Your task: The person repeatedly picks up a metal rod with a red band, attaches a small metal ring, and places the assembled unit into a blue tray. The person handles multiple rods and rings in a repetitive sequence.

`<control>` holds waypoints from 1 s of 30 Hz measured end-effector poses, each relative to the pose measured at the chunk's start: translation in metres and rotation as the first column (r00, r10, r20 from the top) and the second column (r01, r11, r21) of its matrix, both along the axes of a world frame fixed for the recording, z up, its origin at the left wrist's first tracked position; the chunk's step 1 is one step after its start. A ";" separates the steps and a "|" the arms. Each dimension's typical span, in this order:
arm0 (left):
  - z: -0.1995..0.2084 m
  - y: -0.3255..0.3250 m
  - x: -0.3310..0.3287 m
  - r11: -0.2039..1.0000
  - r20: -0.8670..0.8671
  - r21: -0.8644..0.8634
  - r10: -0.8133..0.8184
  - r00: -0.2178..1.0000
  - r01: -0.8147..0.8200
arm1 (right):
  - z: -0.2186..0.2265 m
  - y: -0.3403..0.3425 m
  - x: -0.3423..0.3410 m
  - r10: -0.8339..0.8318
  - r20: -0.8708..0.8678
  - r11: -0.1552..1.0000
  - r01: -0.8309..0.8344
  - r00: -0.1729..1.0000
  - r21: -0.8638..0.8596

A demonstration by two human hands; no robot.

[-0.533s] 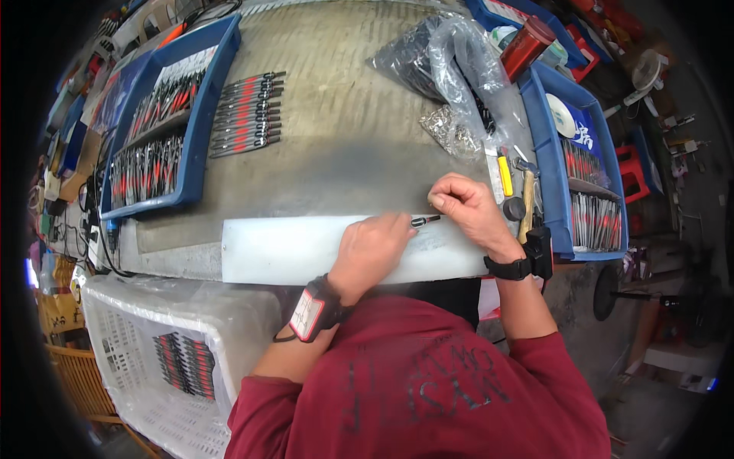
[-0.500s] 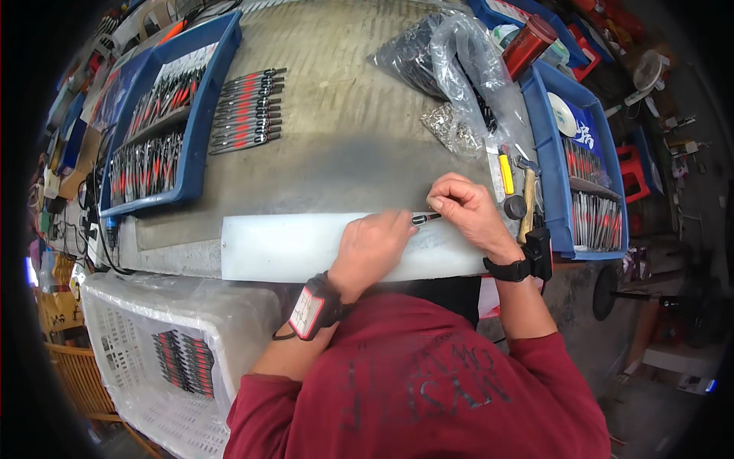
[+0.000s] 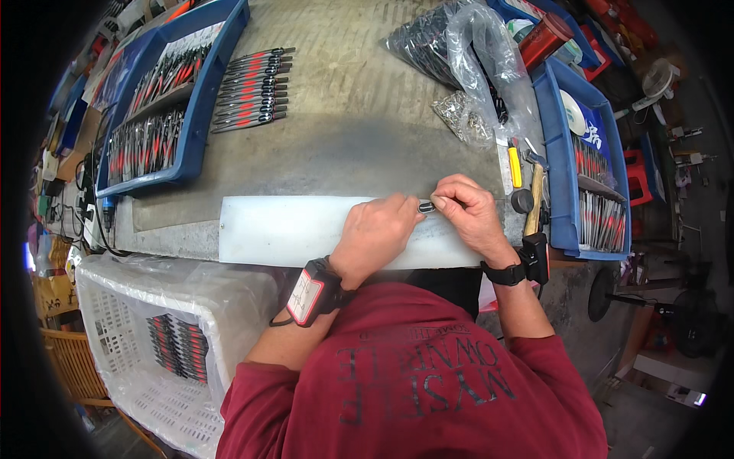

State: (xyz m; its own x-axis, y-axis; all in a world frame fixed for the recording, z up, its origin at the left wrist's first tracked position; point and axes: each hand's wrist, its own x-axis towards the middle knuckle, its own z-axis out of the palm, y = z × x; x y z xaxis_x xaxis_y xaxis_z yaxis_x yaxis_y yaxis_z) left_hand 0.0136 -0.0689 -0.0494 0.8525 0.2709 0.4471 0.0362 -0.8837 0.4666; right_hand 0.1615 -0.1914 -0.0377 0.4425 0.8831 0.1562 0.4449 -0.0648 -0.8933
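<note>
- Head view: the left hand [image 3: 378,233] and right hand [image 3: 470,214] meet over a white board [image 3: 290,229] lying along the near edge of the worktop [image 3: 359,130].
- The fingers of both hands are pinched shut on one small dark tool part [image 3: 426,206], held between the two hands just above the board's right half.
- One blue tray [image 3: 202,115] at the far left corner holds two batches of red-and-black handled tools, too many to count.
- One row of loose tools [image 3: 252,90], about ten, lies on the worktop just beside that tray.
- A second blue tray [image 3: 562,164] at the right edge holds more such tools and one white disc.
- One clear plastic bag [image 3: 459,50] of dark pieces sits at the far right, a small heap of metal bits [image 3: 459,115] touching it.
- One white crate [image 3: 130,336] below the near left edge holds one bundle of tools.
</note>
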 end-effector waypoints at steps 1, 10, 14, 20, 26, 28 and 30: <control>0.000 0.000 0.000 1.000 0.000 0.002 0.001 1.000 -0.001 | 0.000 0.000 0.000 -0.001 -0.001 1.000 0.001 1.000 0.000; 0.000 -0.002 0.000 0.999 -0.015 0.045 0.008 1.000 -0.008 | 0.006 0.000 0.002 0.053 0.405 0.996 -0.078 0.913 0.046; 0.000 -0.002 0.000 0.997 -0.016 0.073 0.008 1.000 -0.007 | 0.008 0.001 0.003 0.096 0.596 0.988 -0.148 0.797 0.040; 0.002 -0.001 0.000 1.000 0.005 0.024 -0.004 1.000 0.004 | 0.012 -0.001 0.011 0.123 0.430 0.992 -0.116 0.895 -0.042; 0.004 0.000 0.001 1.000 -0.018 0.016 -0.005 1.000 0.005 | 0.023 -0.003 0.047 -0.139 0.306 0.982 0.172 0.942 -0.081; 0.004 0.000 0.002 1.000 -0.019 0.024 -0.013 1.000 0.013 | 0.022 0.002 0.064 -0.259 0.331 0.954 0.294 0.907 -0.057; 0.005 -0.001 0.002 1.000 0.007 0.009 -0.006 1.000 0.006 | 0.019 0.007 0.079 -0.286 0.383 0.948 0.317 0.878 -0.019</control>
State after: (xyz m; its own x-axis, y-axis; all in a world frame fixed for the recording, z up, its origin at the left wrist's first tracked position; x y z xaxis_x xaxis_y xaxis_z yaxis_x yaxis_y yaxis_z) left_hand 0.0159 -0.0701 -0.0445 0.8509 0.2620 0.4554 0.0277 -0.8879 0.4592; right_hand 0.2402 -0.1842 -0.0183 0.6129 0.7322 0.2969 0.6898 -0.3126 -0.6531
